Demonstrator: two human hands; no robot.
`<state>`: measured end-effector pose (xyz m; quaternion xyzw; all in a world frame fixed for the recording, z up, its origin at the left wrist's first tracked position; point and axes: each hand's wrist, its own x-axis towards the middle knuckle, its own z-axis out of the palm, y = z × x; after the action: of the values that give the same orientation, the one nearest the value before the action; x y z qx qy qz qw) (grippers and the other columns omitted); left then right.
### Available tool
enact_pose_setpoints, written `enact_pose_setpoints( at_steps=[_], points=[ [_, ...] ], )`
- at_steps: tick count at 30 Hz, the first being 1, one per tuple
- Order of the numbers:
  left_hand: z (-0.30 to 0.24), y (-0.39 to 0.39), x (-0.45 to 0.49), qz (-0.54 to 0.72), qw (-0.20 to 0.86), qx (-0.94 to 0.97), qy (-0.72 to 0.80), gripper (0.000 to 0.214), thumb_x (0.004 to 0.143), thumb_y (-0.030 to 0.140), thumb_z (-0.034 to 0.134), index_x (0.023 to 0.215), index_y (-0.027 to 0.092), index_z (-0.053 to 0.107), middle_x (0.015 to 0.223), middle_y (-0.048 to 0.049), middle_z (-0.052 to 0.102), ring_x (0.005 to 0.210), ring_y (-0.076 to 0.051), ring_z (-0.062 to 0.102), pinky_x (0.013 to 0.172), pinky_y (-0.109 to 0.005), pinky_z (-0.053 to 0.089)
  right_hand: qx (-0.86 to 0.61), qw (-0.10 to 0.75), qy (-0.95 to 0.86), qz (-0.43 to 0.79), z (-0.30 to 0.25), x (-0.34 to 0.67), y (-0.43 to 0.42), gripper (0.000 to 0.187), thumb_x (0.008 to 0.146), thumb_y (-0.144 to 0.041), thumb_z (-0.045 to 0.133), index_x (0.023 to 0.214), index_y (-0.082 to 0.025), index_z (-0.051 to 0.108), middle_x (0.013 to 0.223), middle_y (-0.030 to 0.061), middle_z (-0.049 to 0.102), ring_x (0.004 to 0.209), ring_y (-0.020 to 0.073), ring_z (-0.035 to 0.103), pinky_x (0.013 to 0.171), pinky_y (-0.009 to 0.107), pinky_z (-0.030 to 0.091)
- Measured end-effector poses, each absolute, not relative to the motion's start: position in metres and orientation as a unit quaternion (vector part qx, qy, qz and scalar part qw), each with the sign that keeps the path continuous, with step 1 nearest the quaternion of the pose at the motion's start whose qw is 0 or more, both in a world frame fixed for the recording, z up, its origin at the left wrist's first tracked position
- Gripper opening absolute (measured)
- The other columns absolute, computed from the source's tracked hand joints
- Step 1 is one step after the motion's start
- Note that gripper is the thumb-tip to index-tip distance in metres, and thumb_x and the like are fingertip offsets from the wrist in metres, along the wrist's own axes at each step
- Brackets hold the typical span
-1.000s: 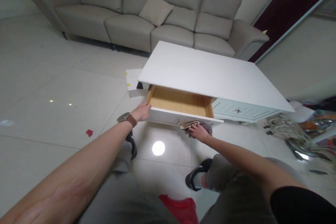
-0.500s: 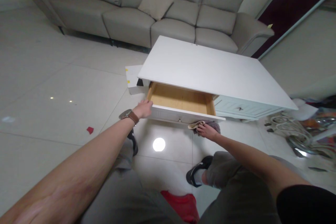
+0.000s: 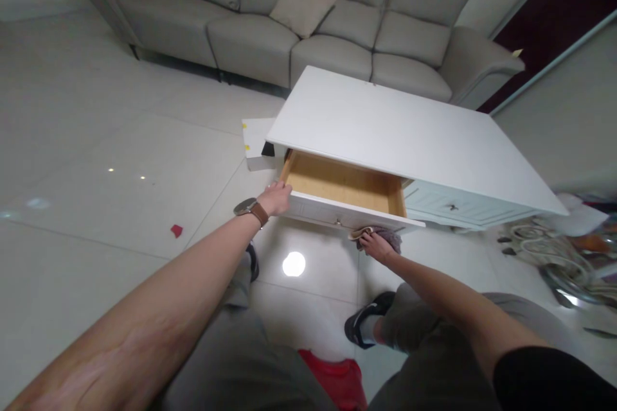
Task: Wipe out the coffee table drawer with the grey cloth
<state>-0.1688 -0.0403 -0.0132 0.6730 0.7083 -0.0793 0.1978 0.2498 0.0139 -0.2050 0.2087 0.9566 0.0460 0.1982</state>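
Observation:
A low white table [image 3: 385, 128] stands in front of me with its left drawer [image 3: 344, 183] pulled out; the wooden inside looks bare. My left hand [image 3: 277, 198], with a brown-strapped watch on the wrist, grips the drawer's front left corner. My right hand [image 3: 375, 245] presses a grey and beige cloth [image 3: 380, 234] against the drawer's white front, just under its edge near the small knob. The fingers of that hand are closed on the cloth.
A second, shut drawer [image 3: 453, 205] sits to the right. A grey sofa [image 3: 308, 19] lines the far wall. A white box [image 3: 255, 141] lies by the table's left end. Cables and clutter [image 3: 554, 257] cover the floor at right. A red object [image 3: 332, 382] lies between my legs.
The view has shifted slightly. My right hand with the cloth has slid a little to the right along the drawer front. My left hand keeps its hold on the drawer corner.

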Motion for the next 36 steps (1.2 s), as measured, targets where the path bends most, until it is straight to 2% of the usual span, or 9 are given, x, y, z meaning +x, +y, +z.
enact_pose_setpoints(
  at_steps=[5, 9, 13, 19, 22, 27, 32, 36],
  points=[
    [-0.014, -0.041, -0.175, -0.077, 0.196, 0.685, 0.697, 0.044, 0.085, 0.011, 0.048, 0.127, 0.016, 0.058, 0.134, -0.0147, 0.057, 0.127, -0.028, 0.053, 0.108, -0.040, 0.044, 0.186, 0.173, 0.966, 0.048, -0.216, 0.168, -0.001, 0.034, 0.084, -0.011, 0.057, 0.107, -0.028, 0.076, 0.118, 0.0085, 0.069, 0.119, 0.0299, 0.054, 0.097, 0.048, 0.050],
    [-0.019, -0.040, -0.183, -0.054, 0.201, 0.701, 0.682, 0.045, 0.086, 0.011, 0.048, 0.129, 0.016, 0.060, 0.131, -0.0136, 0.061, 0.123, -0.025, 0.057, 0.107, -0.036, 0.046, 0.157, 0.141, 0.977, 0.043, -0.221, 0.086, -0.014, 0.029, 0.093, -0.014, 0.051, 0.110, -0.019, 0.074, 0.122, 0.0114, 0.066, 0.117, 0.0278, 0.055, 0.092, 0.044, 0.050],
    [-0.025, -0.038, -0.190, -0.030, 0.198, 0.714, 0.671, 0.046, 0.084, 0.010, 0.050, 0.128, 0.015, 0.065, 0.126, -0.0125, 0.067, 0.119, -0.023, 0.060, 0.106, -0.032, 0.046, 0.135, 0.098, 0.985, 0.036, -0.214, -0.004, -0.025, 0.031, 0.099, -0.016, 0.047, 0.117, -0.014, 0.071, 0.128, 0.0135, 0.064, 0.125, 0.0274, 0.049, 0.099, 0.043, 0.047],
    [-0.024, -0.036, -0.189, -0.035, 0.189, 0.701, 0.687, 0.043, 0.083, 0.011, 0.052, 0.123, 0.015, 0.068, 0.125, -0.0127, 0.069, 0.118, -0.021, 0.063, 0.103, -0.027, 0.047, 0.088, 0.008, 0.995, 0.056, -0.186, -0.090, -0.030, 0.036, 0.094, -0.007, 0.051, 0.124, -0.014, 0.069, 0.138, 0.0132, 0.061, 0.130, 0.0272, 0.047, 0.107, 0.043, 0.040],
    [-0.018, -0.038, -0.186, -0.041, 0.186, 0.699, 0.689, 0.039, 0.085, 0.016, 0.054, 0.120, 0.015, 0.070, 0.125, -0.0133, 0.069, 0.117, -0.023, 0.063, 0.102, -0.027, 0.048, 0.085, 0.019, 0.994, 0.065, -0.170, -0.076, -0.026, 0.031, 0.093, -0.010, 0.054, 0.117, -0.016, 0.072, 0.136, 0.0120, 0.063, 0.130, 0.0288, 0.045, 0.103, 0.044, 0.041],
    [-0.010, -0.040, -0.181, -0.063, 0.187, 0.697, 0.689, 0.042, 0.087, 0.015, 0.052, 0.127, 0.013, 0.065, 0.132, -0.0156, 0.065, 0.122, -0.025, 0.061, 0.101, -0.030, 0.049, 0.113, 0.074, 0.988, 0.077, -0.129, 0.013, -0.017, 0.024, 0.097, -0.020, 0.052, 0.108, -0.017, 0.074, 0.129, 0.0119, 0.063, 0.123, 0.0287, 0.047, 0.089, 0.042, 0.043],
    [-0.007, -0.043, -0.180, -0.064, 0.205, 0.685, 0.696, 0.043, 0.090, 0.013, 0.047, 0.130, 0.016, 0.062, 0.138, -0.0153, 0.060, 0.127, -0.027, 0.058, 0.101, -0.034, 0.050, 0.178, 0.109, 0.974, 0.085, -0.074, 0.117, -0.011, 0.029, 0.092, -0.015, 0.055, 0.116, -0.020, 0.071, 0.133, 0.0126, 0.059, 0.124, 0.0295, 0.043, 0.091, 0.042, 0.038],
    [-0.007, -0.045, -0.178, -0.059, 0.212, 0.681, 0.699, 0.045, 0.089, 0.014, 0.046, 0.131, 0.015, 0.060, 0.140, -0.0172, 0.058, 0.127, -0.029, 0.057, 0.101, -0.038, 0.050, 0.229, 0.120, 0.964, 0.055, -0.033, 0.188, 0.006, 0.035, 0.087, -0.016, 0.058, 0.116, -0.026, 0.072, 0.131, 0.0111, 0.062, 0.121, 0.0333, 0.045, 0.096, 0.048, 0.037]
  ],
)
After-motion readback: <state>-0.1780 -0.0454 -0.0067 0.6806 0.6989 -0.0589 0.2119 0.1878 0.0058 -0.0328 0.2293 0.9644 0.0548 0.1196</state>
